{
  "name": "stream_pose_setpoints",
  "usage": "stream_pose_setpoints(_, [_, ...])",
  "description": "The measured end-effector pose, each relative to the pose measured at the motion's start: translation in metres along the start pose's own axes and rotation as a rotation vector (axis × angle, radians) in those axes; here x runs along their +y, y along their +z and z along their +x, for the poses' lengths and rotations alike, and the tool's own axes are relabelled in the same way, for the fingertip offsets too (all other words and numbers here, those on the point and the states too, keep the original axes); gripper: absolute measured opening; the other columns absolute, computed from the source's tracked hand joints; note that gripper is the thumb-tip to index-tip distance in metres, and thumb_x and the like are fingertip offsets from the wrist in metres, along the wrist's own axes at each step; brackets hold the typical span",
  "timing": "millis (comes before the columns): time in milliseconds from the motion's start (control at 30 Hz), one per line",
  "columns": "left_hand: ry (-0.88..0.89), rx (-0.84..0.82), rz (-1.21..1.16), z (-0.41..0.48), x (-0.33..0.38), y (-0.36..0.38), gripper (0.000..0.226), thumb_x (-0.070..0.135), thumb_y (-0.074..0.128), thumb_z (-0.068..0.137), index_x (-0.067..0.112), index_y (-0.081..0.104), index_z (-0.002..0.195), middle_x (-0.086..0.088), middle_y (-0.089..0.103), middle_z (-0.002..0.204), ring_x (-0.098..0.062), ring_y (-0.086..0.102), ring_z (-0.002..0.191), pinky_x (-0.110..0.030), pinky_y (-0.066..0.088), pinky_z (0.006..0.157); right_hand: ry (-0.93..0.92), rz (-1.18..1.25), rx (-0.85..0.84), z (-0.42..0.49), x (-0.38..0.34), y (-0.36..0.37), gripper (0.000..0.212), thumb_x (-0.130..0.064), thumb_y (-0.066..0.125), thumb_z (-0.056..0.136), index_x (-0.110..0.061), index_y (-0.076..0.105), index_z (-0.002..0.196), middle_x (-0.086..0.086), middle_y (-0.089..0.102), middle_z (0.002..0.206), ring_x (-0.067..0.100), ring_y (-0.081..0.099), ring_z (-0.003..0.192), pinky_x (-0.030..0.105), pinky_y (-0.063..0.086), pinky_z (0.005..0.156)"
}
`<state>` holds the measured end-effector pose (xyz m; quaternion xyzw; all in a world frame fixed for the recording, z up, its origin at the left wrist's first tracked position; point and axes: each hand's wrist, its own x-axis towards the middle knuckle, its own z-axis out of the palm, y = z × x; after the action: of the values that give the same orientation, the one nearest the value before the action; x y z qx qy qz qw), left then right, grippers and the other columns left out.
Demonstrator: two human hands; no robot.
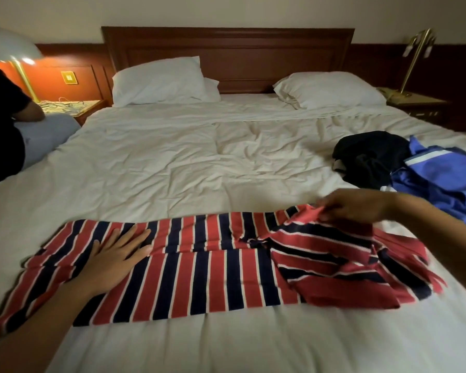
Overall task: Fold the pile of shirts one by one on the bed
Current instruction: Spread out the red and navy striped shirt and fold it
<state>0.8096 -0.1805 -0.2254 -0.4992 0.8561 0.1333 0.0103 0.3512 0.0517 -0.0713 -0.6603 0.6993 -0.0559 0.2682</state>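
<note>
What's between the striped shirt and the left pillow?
Only bare, wrinkled duvet separates shirt and pillow, seen in the head view.

Red, navy, white-striped shirt [199, 267] — white bed [172, 162] — black [369, 154], blue shirts [441, 181].

The head view looks forward and down from the foot of the bed [172, 162] toward its headboard [226, 57].

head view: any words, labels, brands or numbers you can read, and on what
No text can be read anywhere.
striped shirt: stripes only, no print.
white patch on the black garment: too small to read.
tags hanging on the brass lamp: blurred, unreadable.
</note>
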Motion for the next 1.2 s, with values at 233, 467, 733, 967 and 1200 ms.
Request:
stream_pose_setpoints(233, [0.004, 0.049, -0.04, -0.002, -0.001, 0.006, 0.062, 0.076, 0.013, 0.088, 0.061, 0.003, 0.148, 0.023, -0.003, 0.164, -0.013, -0.01, 0.153, -0.051, -0.013, 0.12, 0.111, -0.421, 0.357, 0.102, 0.002, 0.009, 0.035, -0.014, 0.055, 0.089, -0.03, 0.066, 0.119, -0.002, 0.068, 0.115, 0.023, 0.06, 0.112, 0.034, 0.043, 0.093])
stream_pose_setpoints(467, [0.017, 0.073, -0.057, -0.005, 0.001, 0.003, 0.077, 0.092, 0.0, 0.074, 0.064, 0.006, 0.146, 0.03, -0.006, 0.157, -0.012, -0.01, 0.153, -0.049, -0.014, 0.12, 0.047, -0.234, 0.537, 0.106, 0.03, 0.055, 0.036, -0.047, 0.04, 0.103, -0.023, 0.058, 0.083, 0.003, 0.067, 0.084, 0.03, 0.061, 0.086, 0.038, 0.039, 0.076])
stream_pose_setpoints(733, [0.01, 0.102, -0.044, -0.002, 0.0, 0.007, 0.08, 0.094, -0.008, 0.067, 0.067, 0.004, 0.142, 0.028, -0.005, 0.16, -0.011, -0.009, 0.153, -0.049, -0.013, 0.121, -0.043, 0.329, 0.226, 0.079, 0.013, 0.012, 0.054, -0.048, 0.048, 0.097, -0.001, 0.062, 0.076, 0.002, 0.065, 0.072, 0.01, 0.058, 0.068, 0.022, 0.048, 0.07])
stream_pose_setpoints(967, [0.004, 0.118, -0.026, -0.003, 0.002, 0.008, 0.081, 0.09, -0.005, 0.07, 0.063, 0.005, 0.146, 0.024, 0.0, 0.163, -0.012, -0.007, 0.153, -0.049, -0.012, 0.121, -0.146, 0.309, 0.262, 0.07, -0.009, -0.019, 0.047, -0.045, 0.048, 0.096, -0.005, 0.069, 0.085, -0.003, 0.071, 0.08, 0.008, 0.066, 0.078, 0.025, 0.05, 0.078])
stream_pose_setpoints(1200, [0.002, 0.128, -0.019, -0.002, 0.001, 0.01, 0.082, 0.088, -0.005, 0.072, 0.061, 0.009, 0.148, 0.022, 0.002, 0.164, -0.012, -0.005, 0.153, -0.049, -0.011, 0.121, -0.041, 0.416, -0.223, 0.068, -0.003, -0.011, 0.033, -0.042, 0.05, 0.102, -0.021, 0.075, 0.098, 0.002, 0.075, 0.097, 0.014, 0.071, 0.088, 0.02, 0.053, 0.075])
